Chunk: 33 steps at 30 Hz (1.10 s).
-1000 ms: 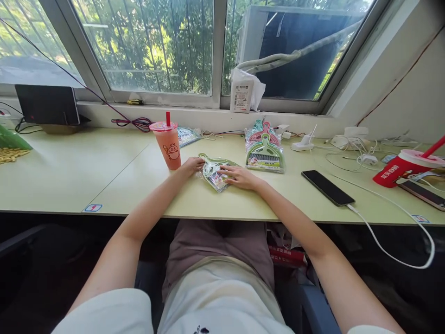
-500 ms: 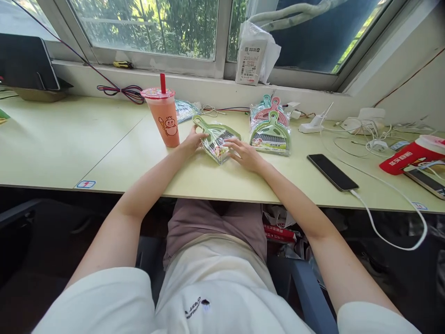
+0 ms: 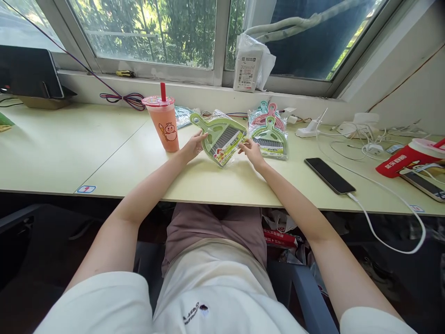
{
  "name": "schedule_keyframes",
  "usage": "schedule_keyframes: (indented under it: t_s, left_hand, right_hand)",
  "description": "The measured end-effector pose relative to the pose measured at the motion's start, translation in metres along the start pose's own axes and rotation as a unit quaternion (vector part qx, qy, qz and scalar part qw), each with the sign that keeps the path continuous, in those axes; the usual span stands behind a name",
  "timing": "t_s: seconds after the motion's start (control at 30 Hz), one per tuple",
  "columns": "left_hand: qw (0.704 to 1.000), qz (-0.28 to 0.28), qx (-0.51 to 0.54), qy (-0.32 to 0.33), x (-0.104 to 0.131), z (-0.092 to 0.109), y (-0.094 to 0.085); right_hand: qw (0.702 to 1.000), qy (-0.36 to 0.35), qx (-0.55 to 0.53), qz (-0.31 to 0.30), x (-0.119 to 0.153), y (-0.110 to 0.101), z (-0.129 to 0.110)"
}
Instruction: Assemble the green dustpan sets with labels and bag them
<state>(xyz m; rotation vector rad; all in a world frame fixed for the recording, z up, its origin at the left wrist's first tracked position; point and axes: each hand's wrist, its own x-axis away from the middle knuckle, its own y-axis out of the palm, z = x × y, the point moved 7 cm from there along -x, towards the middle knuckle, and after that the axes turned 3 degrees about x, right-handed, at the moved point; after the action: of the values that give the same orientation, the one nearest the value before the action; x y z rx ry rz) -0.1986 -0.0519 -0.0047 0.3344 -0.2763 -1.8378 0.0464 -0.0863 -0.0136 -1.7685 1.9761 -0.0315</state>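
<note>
We note the green dustpan set (image 3: pixel 224 139) in its clear wrapper, held between both hands over the pale table (image 3: pixel 205 188), tilted, handle toward the upper left, its brush bristles and printed label facing up at us; whether its lower corner touches the tabletop we cannot tell. The left hand (image 3: pixel 193 146) has its fingers closed on the left edge, just below the handle, thumb and fingers gripping with little gap. The right hand (image 3: pixel 252 152) is bent inward, its fingertips drawn together in a pinch at the right edge of the wrapper. Just beyond the right hand we record a row of further wrapped sets: a second green set (image 3: pixel 270 144) in front, a pink set (image 3: pixel 272 111) behind it, a blue-green set (image 3: pixel 263 105) at the back. Beside the left hand, on its far side, stands a drink cup (image 3: pixel 164 130) with orange contents and a red straw (image 3: pixel 163 92); partly hidden behind it lies a blue packet (image 3: pixel 183 116). To the right we find a dark phone (image 3: pixel 328 175) with a white cable (image 3: pixel 389 248) plugged in, and farther off a red cup (image 3: pixel 396 163).
</note>
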Motion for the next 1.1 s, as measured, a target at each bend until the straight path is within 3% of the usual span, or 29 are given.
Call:
schedule_keyframes:
  t_s: [0.13, 0.27, 0.37, 0.5, 0.67, 0.73, 0.93, 1.1]
  left_hand:
    - [0.997, -0.031, -0.048, -0.044, 0.005, -0.005, 0.004]
    - [0.995, -0.035, -0.073, -0.050, 0.008, -0.007, 0.006]
    - [0.994, -0.036, -0.088, -0.056, 0.007, -0.012, 0.006]
    - [0.990, -0.079, -0.106, -0.052, 0.005, -0.011, 0.005]
    - [0.956, -0.164, -0.221, -0.105, 0.006, -0.014, 0.003]
    - [0.944, -0.173, -0.252, -0.121, 0.004, -0.017, 0.001]
    - [0.976, -0.087, -0.199, -0.030, -0.012, -0.006, -0.014]
    - [0.989, 0.106, -0.096, 0.038, -0.024, 0.012, -0.051]
  right_hand:
    - [0.996, 0.042, -0.075, 0.026, 0.000, -0.007, 0.002]
    - [0.993, 0.032, -0.106, 0.036, 0.002, -0.011, -0.005]
    - [0.992, 0.022, -0.127, 0.009, 0.005, -0.005, -0.011]
    - [0.986, 0.050, -0.158, -0.014, 0.006, 0.000, -0.008]
    - [0.982, 0.057, -0.176, 0.041, -0.002, -0.015, 0.001]
    - [0.981, 0.057, -0.176, 0.049, -0.004, -0.018, 0.003]
    - [0.979, 0.053, -0.189, 0.057, -0.009, -0.024, 0.005]
    - [0.971, 0.070, -0.216, 0.079, -0.012, -0.044, 0.008]
